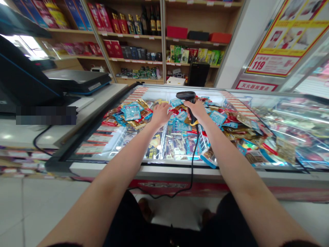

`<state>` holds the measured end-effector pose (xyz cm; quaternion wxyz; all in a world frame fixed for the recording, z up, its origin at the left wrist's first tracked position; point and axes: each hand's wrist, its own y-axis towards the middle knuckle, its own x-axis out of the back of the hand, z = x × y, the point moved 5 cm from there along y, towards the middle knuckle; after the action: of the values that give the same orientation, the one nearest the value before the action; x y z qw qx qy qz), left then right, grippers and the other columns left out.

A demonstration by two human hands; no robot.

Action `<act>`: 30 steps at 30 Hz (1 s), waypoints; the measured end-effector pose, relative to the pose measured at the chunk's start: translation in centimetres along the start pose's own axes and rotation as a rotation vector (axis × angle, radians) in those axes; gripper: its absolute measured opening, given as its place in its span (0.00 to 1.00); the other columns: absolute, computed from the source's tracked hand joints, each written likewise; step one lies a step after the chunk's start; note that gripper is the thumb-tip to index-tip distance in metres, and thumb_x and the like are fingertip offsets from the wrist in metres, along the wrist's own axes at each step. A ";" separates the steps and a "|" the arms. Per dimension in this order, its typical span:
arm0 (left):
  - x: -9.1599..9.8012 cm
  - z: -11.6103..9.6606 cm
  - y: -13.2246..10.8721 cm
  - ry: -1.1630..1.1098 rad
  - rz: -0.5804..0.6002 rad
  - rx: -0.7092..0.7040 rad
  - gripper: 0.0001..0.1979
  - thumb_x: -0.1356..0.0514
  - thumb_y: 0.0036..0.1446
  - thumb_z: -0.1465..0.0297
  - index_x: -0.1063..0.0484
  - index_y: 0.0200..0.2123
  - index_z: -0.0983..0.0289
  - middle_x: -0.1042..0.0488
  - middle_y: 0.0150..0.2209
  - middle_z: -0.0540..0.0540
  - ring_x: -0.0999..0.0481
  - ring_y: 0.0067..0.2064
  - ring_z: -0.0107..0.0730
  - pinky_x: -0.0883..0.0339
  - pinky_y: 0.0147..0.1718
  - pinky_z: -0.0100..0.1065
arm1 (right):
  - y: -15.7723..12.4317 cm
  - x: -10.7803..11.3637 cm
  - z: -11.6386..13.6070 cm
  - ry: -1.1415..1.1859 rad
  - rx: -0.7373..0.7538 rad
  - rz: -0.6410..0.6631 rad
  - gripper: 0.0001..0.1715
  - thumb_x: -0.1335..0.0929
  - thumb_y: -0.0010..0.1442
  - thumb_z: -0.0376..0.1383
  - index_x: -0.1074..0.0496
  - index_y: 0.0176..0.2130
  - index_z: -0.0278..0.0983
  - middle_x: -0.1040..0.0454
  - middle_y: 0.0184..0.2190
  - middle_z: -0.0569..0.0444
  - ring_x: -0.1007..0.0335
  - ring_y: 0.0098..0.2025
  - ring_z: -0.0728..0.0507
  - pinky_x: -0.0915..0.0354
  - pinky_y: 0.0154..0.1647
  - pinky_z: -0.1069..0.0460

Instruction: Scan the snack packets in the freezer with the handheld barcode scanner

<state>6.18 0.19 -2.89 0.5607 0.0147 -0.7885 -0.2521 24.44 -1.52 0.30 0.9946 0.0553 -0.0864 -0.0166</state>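
Note:
My right hand [196, 109] is shut around the grip of a black handheld barcode scanner [186, 96], whose head points up and away from me. Its black cable [193, 161] hangs down across the freezer's front edge. My left hand [160, 115] is a short way to the left, back upward, pressing down among the snack packets. Its fingertips are hidden, so I cannot tell whether it holds one. Heaps of foil snack packets [218, 117] in blue, gold and red lie in an open chest freezer [144, 90] beneath both hands.
A black checkout terminal [31, 77] and a scanner-like flat device [79, 79] stand on a white counter [100, 99] at left. Wooden shelves [133, 36] of boxes and bottles stand behind. Glass-topped freezer section [295, 125] extends right; the cable reaches the tiled floor [38, 206].

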 end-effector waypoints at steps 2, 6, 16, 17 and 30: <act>-1.1 -1.0 -0.3 0.001 0.059 -0.097 0.25 0.47 0.72 0.63 0.30 0.68 0.59 0.32 0.71 0.61 0.34 0.71 0.48 0.45 0.70 0.49 | 0.0 0.0 0.0 -0.008 0.000 -0.016 0.13 0.30 0.62 0.35 0.36 0.28 0.40 0.32 0.15 0.57 0.38 0.15 0.47 0.40 0.14 0.53; -2.4 -1.7 -0.9 0.020 0.197 -0.124 0.30 0.52 0.75 0.56 0.39 0.74 0.55 0.40 0.76 0.57 0.42 0.76 0.49 0.49 0.72 0.51 | -0.2 -0.1 0.1 -0.014 0.004 -0.016 0.15 0.30 0.62 0.36 0.36 0.26 0.41 0.32 0.15 0.56 0.37 0.15 0.47 0.40 0.13 0.52; -0.8 -0.2 0.5 0.116 0.148 0.009 0.25 0.53 0.74 0.55 0.18 0.50 0.61 0.20 0.54 0.64 0.23 0.60 0.53 0.34 0.61 0.48 | -0.5 -0.1 0.3 -0.044 -0.016 -0.009 0.15 0.30 0.62 0.34 0.35 0.26 0.40 0.32 0.15 0.56 0.37 0.14 0.47 0.40 0.13 0.53; -0.6 0.2 0.6 0.118 0.139 0.058 0.24 0.51 0.73 0.55 0.18 0.48 0.61 0.19 0.52 0.65 0.23 0.58 0.54 0.33 0.59 0.47 | -0.5 -0.2 0.3 -0.040 -0.014 -0.010 0.15 0.29 0.62 0.34 0.36 0.26 0.40 0.32 0.15 0.57 0.37 0.15 0.47 0.40 0.13 0.53; -2.3 1.0 0.3 0.052 0.142 0.098 0.18 0.44 0.70 0.61 0.25 0.58 0.60 0.23 0.60 0.65 0.29 0.65 0.55 0.37 0.63 0.51 | -0.5 -0.2 0.1 -0.030 -0.027 -0.010 0.14 0.27 0.61 0.36 0.36 0.31 0.41 0.32 0.16 0.58 0.37 0.16 0.48 0.40 0.14 0.55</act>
<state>6.24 1.56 -5.05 0.5961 -0.0073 -0.7842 -0.1723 24.24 -1.98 0.34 0.9938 0.0418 -0.1007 -0.0238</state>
